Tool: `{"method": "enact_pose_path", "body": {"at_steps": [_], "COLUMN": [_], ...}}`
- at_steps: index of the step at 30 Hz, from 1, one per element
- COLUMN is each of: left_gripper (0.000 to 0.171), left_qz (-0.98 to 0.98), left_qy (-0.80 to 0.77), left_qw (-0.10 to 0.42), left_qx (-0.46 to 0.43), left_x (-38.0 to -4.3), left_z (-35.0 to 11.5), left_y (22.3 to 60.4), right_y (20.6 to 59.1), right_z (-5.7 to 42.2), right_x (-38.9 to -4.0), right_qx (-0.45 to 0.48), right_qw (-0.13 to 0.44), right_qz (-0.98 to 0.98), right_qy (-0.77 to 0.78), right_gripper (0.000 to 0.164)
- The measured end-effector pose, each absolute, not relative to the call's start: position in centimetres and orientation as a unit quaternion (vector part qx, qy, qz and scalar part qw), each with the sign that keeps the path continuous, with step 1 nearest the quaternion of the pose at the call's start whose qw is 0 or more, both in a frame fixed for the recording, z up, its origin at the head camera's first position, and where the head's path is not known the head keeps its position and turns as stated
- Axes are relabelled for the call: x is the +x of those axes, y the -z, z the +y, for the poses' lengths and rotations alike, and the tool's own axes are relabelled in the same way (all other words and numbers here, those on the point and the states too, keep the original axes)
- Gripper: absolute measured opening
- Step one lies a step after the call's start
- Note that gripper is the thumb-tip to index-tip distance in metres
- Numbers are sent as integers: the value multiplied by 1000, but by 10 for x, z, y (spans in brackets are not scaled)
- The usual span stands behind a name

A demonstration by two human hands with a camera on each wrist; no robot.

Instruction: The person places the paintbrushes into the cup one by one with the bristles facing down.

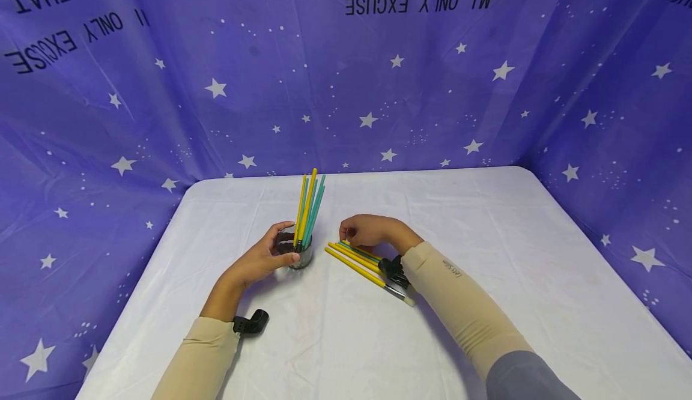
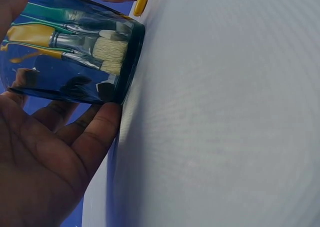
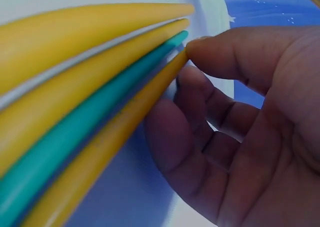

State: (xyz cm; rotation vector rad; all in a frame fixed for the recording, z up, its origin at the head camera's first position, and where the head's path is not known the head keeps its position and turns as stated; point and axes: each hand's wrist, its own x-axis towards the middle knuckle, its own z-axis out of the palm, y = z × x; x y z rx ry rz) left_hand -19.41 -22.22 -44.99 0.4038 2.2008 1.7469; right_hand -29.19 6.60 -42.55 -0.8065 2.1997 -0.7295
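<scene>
My left hand (image 1: 259, 263) holds a clear glass cup (image 1: 305, 260), thumb in front and fingers round the far side. In the cup, several yellow and teal paintbrushes (image 1: 316, 211) stand handles up, and the left wrist view shows their pale bristles (image 2: 110, 49) near the bottom. To the right, my right hand (image 1: 373, 230) is at a group of paintbrushes lying on the table. Its thumb and fingers pinch the handle tip of one yellow paintbrush (image 3: 125, 119). Beside that lie a teal paintbrush (image 3: 95, 109) and more yellow paintbrushes (image 1: 354, 266).
A white cloth covers the table (image 1: 335, 340). Purple curtains (image 1: 303, 87) with white stars hang behind it and along both sides. Black straps with small devices (image 1: 254, 322) are on both wrists; the right one overlaps the lying brushes in the head view.
</scene>
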Motion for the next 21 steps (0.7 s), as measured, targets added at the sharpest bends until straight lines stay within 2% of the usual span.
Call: {"method": "enact_pose_path", "body": {"at_steps": [21], "left_gripper": [80], "left_qz": [768], "left_qy": [-608], "left_qw": [149], "left_qx": [136], "left_x": [-193], "left_z": [-221], "left_y": [448], "right_y": [402], "right_z": [78], "right_x": [-294], "right_qx": [-301], "right_qw": [314], "right_qz": [842], "right_qy": [318], "right_gripper": [20]}}
